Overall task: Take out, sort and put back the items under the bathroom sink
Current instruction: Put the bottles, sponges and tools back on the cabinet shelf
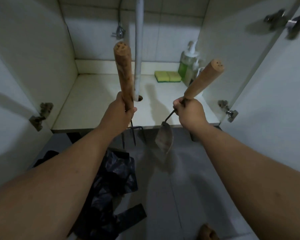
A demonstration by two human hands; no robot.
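Head view, and both hands are busy at the open cabinet under the sink. The left hand [119, 111] is wrapped tight around the neck of a garden fork [124, 73], wooden handle standing nearly upright toward the top of the frame, black tines hanging down past the front edge of the cabinet floor [97, 94]. The right hand [190, 110] grips a hand trowel [202, 82] low on its handle; that handle leans up and to the right, while the blade points down toward the lower middle of the frame, over the grey tiled floor.

So both long axes run roughly top to bottom, metal ends down, the trowel tilted, the fork almost straight. Both tools look ready to go in, it seems, and the smart play is to lay them flat, side by side, handles toward the opening, in the bare left part of the cabinet floor. They need to steer well clear of the white drain pipe [139, 49] in the centre, right behind the fork handle.

At the back right sit yellow sponges [167, 76] and a soap dispenser [187, 63], just beside each other. A black plastic bag [114, 179] lies crumpled on the floor at bottom centre.
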